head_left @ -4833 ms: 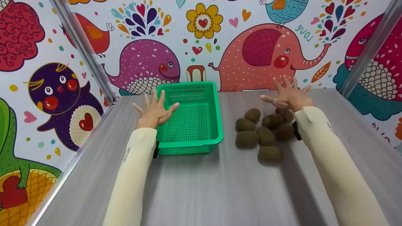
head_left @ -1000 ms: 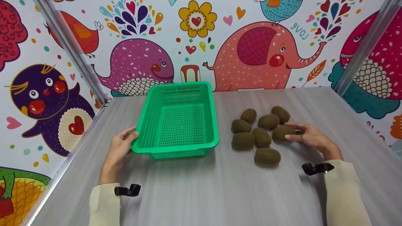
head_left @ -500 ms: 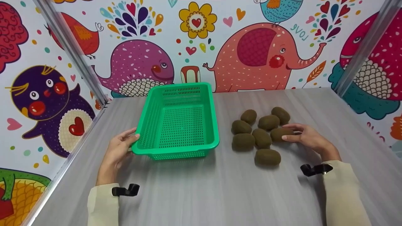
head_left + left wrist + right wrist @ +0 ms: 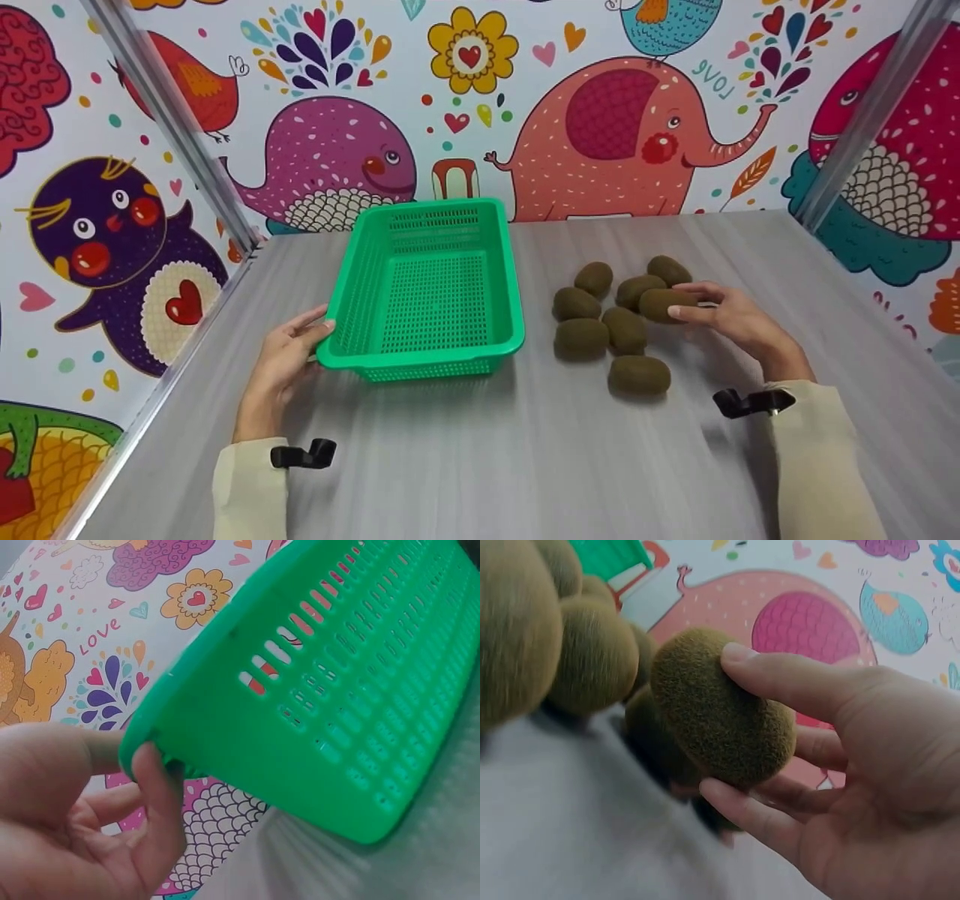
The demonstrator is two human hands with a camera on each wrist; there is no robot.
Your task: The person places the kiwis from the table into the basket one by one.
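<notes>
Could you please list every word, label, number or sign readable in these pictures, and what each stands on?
"LOVE": left wrist view, on the white wall panel printed with colourful cartoons.
"LOVE", apparently backwards: head view, on the wall beside the salmon-pink printed elephant.
Pink squiggles, head view, right: possibly lettering, unreadable.

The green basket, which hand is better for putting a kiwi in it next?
Probably the right hand: it grips a kiwi to the right of the green basket. The left hand pinches the basket's left side, so it seems better placed for steadying.
</notes>
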